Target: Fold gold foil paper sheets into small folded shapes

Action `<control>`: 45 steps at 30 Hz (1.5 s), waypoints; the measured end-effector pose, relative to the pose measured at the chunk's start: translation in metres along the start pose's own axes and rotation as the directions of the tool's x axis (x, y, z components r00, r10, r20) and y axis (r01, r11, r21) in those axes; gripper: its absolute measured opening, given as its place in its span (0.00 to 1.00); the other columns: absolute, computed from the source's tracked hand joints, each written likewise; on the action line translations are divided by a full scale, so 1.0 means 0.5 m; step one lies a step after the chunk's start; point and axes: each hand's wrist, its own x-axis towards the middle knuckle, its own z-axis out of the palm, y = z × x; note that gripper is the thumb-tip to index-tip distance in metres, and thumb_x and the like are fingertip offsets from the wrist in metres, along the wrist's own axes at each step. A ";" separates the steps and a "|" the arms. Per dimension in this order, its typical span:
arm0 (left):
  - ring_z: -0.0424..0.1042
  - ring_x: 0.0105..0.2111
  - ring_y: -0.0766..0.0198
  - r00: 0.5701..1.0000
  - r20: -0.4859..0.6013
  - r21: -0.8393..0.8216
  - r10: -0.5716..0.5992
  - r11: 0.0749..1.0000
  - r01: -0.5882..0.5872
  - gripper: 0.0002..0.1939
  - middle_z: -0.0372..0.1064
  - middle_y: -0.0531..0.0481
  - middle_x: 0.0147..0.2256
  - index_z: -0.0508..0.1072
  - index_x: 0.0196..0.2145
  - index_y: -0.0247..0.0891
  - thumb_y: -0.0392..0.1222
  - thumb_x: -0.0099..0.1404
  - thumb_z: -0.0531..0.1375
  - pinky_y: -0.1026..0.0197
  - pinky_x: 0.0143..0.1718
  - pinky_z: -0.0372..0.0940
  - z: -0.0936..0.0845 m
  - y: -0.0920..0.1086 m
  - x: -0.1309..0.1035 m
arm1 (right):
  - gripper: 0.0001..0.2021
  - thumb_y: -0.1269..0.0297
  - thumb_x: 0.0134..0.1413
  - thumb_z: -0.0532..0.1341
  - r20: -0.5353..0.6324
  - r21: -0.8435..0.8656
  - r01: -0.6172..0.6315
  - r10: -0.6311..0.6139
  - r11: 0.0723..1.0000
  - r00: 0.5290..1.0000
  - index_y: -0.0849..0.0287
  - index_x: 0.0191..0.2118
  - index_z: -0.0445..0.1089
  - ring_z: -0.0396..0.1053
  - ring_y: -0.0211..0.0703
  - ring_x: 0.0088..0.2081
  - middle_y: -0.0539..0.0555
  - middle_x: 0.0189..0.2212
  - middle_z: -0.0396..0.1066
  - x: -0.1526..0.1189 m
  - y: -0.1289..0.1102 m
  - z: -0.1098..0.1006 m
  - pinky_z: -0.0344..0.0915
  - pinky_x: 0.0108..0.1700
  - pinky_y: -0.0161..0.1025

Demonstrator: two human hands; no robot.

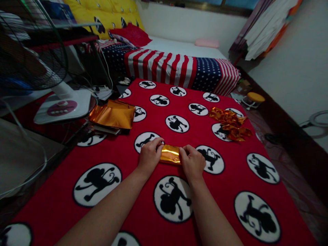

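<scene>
A folded strip of shiny gold foil paper (170,154) lies across the middle of the red cloth, between my two hands. My left hand (151,152) pinches its left end with thumb and fingers. At the right end, my right hand (193,160) has its fingers closed on the strip. To the left rests a stack of flat gold foil sheets (112,114) on top of darker, flat items. Several folded gold foil pieces (229,121) sit in a loose heap to the right.
The red cloth (128,164) with monkey prints covers the surface before me. A fan (63,102) with a white base stands at the left. Beyond are a bed (164,65) with a striped cover and a yellow-topped stool (255,97).
</scene>
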 end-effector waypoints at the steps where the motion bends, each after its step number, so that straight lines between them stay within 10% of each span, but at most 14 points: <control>1: 0.75 0.35 0.62 1.000 0.001 0.030 0.015 0.999 -0.015 0.10 0.77 0.51 0.34 0.73 0.42 0.39 0.32 0.62 0.60 0.61 0.41 0.67 0.001 0.000 0.000 | 0.13 0.55 0.59 0.57 0.004 -0.014 -0.004 0.004 1.000 1.000 0.54 0.29 0.73 0.61 0.37 0.26 0.48 0.22 0.69 0.001 -0.002 0.000 0.43 0.29 0.35; 15: 0.67 0.42 0.55 0.990 0.069 0.353 0.121 0.926 -0.138 0.08 0.69 0.46 0.39 0.73 0.41 0.39 0.34 0.63 0.59 0.53 0.44 0.61 -0.006 0.021 -0.003 | 0.11 0.54 0.56 0.59 0.027 -0.179 -0.044 0.050 0.983 0.998 0.54 0.28 0.72 0.64 0.40 0.26 0.50 0.24 0.72 0.007 -0.018 0.002 0.42 0.27 0.35; 22: 0.67 0.42 0.58 0.905 0.265 0.196 0.333 0.900 -0.389 0.10 0.69 0.46 0.39 0.73 0.37 0.36 0.27 0.62 0.55 0.57 0.44 0.64 -0.003 0.011 -0.004 | 0.11 0.54 0.56 0.59 0.034 -0.174 -0.052 0.059 0.983 0.998 0.53 0.31 0.71 0.68 0.42 0.27 0.49 0.25 0.73 0.008 -0.014 0.003 0.45 0.28 0.36; 40: 0.64 0.45 0.58 0.922 0.314 0.363 0.226 0.869 -0.337 0.12 0.65 0.47 0.44 0.73 0.47 0.46 0.44 0.66 0.58 0.58 0.43 0.66 -0.001 0.045 -0.029 | 0.10 0.57 0.56 0.58 -0.022 0.263 -0.004 0.010 0.965 1.000 0.58 0.34 0.70 0.69 0.41 0.29 0.51 0.29 0.74 -0.016 0.025 -0.007 0.58 0.33 0.35; 45: 0.63 0.45 0.58 0.921 0.319 0.401 0.223 0.849 -0.344 0.13 0.65 0.47 0.44 0.73 0.47 0.47 0.44 0.64 0.60 0.58 0.41 0.66 0.000 0.048 -0.032 | 0.14 0.54 0.58 0.56 0.059 0.110 -0.068 0.062 0.992 0.996 0.57 0.33 0.74 0.70 0.42 0.30 0.52 0.29 0.75 -0.012 0.018 -0.020 0.56 0.31 0.36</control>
